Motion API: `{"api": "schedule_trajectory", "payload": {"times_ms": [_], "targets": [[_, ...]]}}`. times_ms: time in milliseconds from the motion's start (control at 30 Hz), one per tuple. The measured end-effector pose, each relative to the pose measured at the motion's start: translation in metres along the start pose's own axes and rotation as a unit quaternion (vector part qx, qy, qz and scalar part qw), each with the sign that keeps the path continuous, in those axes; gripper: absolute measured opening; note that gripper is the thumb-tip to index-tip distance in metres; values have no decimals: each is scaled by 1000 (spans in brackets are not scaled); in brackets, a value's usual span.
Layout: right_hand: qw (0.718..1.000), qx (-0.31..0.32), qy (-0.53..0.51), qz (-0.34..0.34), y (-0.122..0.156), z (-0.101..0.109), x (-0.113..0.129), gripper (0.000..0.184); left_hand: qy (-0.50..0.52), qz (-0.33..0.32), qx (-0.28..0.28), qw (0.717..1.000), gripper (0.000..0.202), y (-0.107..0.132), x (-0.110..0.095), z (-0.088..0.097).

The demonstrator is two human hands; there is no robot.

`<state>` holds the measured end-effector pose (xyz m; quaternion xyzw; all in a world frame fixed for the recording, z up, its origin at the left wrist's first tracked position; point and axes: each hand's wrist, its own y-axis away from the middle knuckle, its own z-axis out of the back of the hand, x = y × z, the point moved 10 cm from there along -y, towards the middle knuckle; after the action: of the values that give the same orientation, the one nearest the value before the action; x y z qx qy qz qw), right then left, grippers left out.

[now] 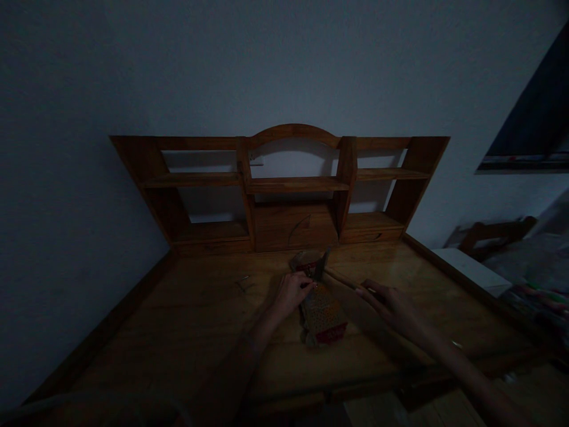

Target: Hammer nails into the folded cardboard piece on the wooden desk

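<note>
In the dim head view, my right hand [389,302] grips the wooden handle of a hammer [342,279]. Its dark head is close to the fingertips of my left hand [293,292]. Those fingers are pinched together over a brown, speckled cardboard piece [323,314] with red printed parts and ragged edges. Whatever they pinch, if anything, is too small and dark to make out. The cardboard lies flat on the wooden desk [191,320].
A small thin object with a shiny end [243,281] lies left of my left hand. A wooden shelf unit [296,185] rises along the back of the desk against the wall. To the right are a white surface [471,267] and a wooden chair back [495,237].
</note>
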<state>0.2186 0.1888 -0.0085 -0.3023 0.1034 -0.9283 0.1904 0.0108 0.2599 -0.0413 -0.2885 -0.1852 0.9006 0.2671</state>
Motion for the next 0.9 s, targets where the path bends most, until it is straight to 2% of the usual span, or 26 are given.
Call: {"api": "schedule_trajectory", "payload": {"times_ms": [333,633,767,900], "targets": [[1000,3,13,-4,-4,-4,-6,41,-6,6,0,1000,20,0,-2,1],[1000,15,22,5,-1,1,4,34,-22,5,-7,1000,19,0,-1,1],[1000,-2,-6,-7,0,2,-6,32,24,-3,-6,1000,18,-2,2,1],[998,-17,-47,-26,9,3,-20,30,101,19,18,994,13,-7,22,3]]}}
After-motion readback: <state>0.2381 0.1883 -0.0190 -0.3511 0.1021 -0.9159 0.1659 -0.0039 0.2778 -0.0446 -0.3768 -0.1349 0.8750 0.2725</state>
